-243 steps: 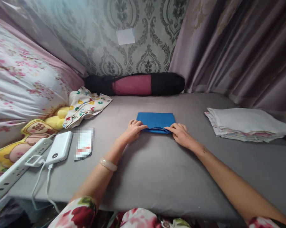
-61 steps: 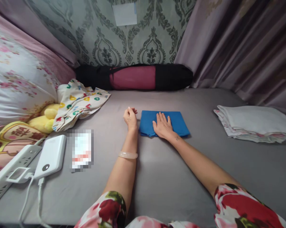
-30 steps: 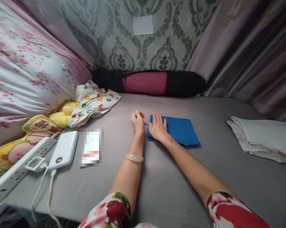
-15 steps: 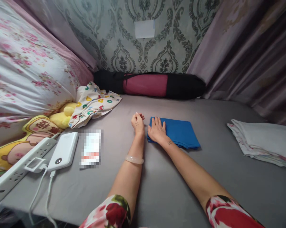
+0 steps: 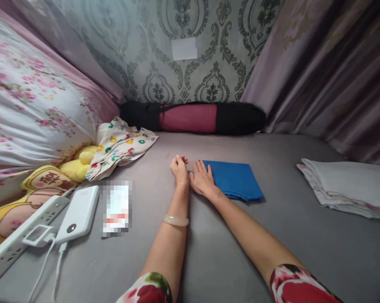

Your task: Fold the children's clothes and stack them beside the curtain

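Note:
A folded blue cloth lies flat on the grey bed sheet in front of me. My right hand rests palm down across its left edge, fingers stretched out and pointing away from me; the hand covers that edge in part. Just left of it, apart from the cloth, my left hand stands on its side on the sheet. Its fingers are curled in, and no object shows in them. A pale bangle is around my left forearm.
A long black and pink bag lies along the wall. Folded white cloths are at the right. On the left are a patterned cloth, a white power bank with cables, a power strip, yellow plush toys and a blurred packet.
My right hand now sits farther left on the blue cloth, over its edge. My left hand keeps its curled pose beside it. The whole view has shifted slightly.

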Tool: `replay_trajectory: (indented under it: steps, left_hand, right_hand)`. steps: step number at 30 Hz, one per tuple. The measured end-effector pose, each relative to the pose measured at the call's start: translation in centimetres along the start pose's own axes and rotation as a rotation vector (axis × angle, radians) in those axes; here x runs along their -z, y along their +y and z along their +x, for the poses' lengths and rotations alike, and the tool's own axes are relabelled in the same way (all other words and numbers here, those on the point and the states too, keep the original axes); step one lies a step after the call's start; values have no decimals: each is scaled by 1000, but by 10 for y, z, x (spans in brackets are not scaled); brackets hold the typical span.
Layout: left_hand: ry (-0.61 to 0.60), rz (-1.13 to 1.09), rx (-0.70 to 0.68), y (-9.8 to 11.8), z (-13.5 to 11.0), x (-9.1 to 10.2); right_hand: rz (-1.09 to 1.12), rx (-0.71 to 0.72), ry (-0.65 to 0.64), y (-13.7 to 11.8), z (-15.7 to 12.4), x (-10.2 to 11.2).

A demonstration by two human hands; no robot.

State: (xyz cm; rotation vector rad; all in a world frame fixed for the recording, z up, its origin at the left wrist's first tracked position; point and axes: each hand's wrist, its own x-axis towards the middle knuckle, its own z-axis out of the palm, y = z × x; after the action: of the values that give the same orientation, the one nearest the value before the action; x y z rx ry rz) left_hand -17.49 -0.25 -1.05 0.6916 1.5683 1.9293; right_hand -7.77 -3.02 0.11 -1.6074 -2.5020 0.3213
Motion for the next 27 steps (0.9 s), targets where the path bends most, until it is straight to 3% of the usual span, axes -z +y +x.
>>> replay_trajectory:
  steps: [7, 12, 20, 27]
  left_hand:
    - [-58, 38, -37, -3, -4, -3]
    - [-115, 75, -75, -1, -10, -6]
    - [-146, 125, -95, -2, -11, -6]
    - [-222, 152, -142, -2, -14, -9]
  right_hand:
    - [5, -107, 85, 28, -12, 18]
    - [-60, -171, 75, 49, -16, 16]
    - [-32, -184, 69, 51, -15, 9]
    - [27, -206, 46, 62, -19, 25]
